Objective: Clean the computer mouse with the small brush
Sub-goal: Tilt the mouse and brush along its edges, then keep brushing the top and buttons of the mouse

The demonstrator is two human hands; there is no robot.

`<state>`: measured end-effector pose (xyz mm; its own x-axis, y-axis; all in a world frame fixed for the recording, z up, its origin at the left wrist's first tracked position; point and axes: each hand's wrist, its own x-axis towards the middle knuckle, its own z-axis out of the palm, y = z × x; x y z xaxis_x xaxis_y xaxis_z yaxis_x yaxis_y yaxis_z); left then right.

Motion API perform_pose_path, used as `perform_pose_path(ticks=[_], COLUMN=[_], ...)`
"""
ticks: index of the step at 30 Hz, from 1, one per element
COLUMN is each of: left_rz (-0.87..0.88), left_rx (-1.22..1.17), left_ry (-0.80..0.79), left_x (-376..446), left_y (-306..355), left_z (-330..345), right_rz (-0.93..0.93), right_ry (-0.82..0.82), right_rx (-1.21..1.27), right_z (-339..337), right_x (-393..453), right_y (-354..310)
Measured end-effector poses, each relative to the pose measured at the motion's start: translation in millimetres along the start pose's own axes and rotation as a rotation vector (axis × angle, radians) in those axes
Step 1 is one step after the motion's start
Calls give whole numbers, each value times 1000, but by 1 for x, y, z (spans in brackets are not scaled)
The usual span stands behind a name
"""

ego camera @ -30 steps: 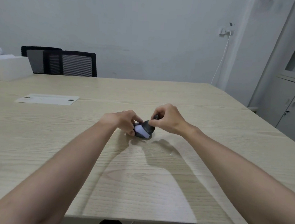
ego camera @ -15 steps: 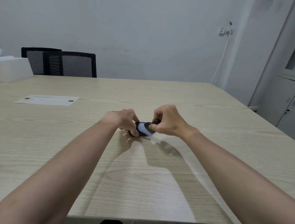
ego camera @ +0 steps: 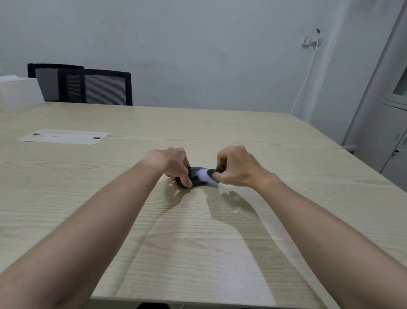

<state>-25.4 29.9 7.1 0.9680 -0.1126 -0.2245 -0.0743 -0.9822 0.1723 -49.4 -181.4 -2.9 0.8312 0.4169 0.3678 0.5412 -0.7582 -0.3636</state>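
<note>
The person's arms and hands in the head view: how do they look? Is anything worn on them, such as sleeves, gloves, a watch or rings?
Both forearms are bare up to the picture's edge: no sleeves show. The left hand and the right hand wear no gloves. No watch or band is on either wrist. No ring shows on the fingers that can be seen, though some are hidden.
</note>
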Motion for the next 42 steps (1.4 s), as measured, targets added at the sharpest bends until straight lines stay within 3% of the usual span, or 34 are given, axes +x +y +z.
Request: perform_pose_path(ticks=[4,7,10,15,18,20,23,26,29,31,34,37,39,42], left_rz=[0,2,9,8,34,64,96,91,105,124,132,134,124,137], left_rx=[7,16,15,24,13,0,-6,-6,-14,-17,-28,-9,-8,-19], left_ry=[3,1,3,0,-32,-45,-56,-59,-57,-58,-48,-29,-20,-20], left_x=[-1,1,-1,-5,-3,-4,-4,-4,-7,-7,-3,-2,-2,0], left_y=[0,-1,-2,-4,-7,-9,-11,-15,-16,-18,-19,-17,-16,-16], left_z=[2,1,2,1,2,2,2,2,1,2,6,6,5,8], right_rz=[80,23,51,122,77,82,132,101,136,183,220,240,229,212], right_ry=[132,70,1,137,52,-18,3,67,-23,-83,-29,20,-34,-130], right_rx=[9,149,50,77,189,123,-19,148,296,248,117,348,446,395], right_z=[-2,5,5,-7,-8,-8,-11,-10,-9,-7,-9,-12,-12,-7], right_x=[6,6,9,20,22,25,28,28,24,24,25,24,22,22], right_y=[8,-5,-3,2,-7,-2,7,-2,-11,-6,4,-1,-9,-13])
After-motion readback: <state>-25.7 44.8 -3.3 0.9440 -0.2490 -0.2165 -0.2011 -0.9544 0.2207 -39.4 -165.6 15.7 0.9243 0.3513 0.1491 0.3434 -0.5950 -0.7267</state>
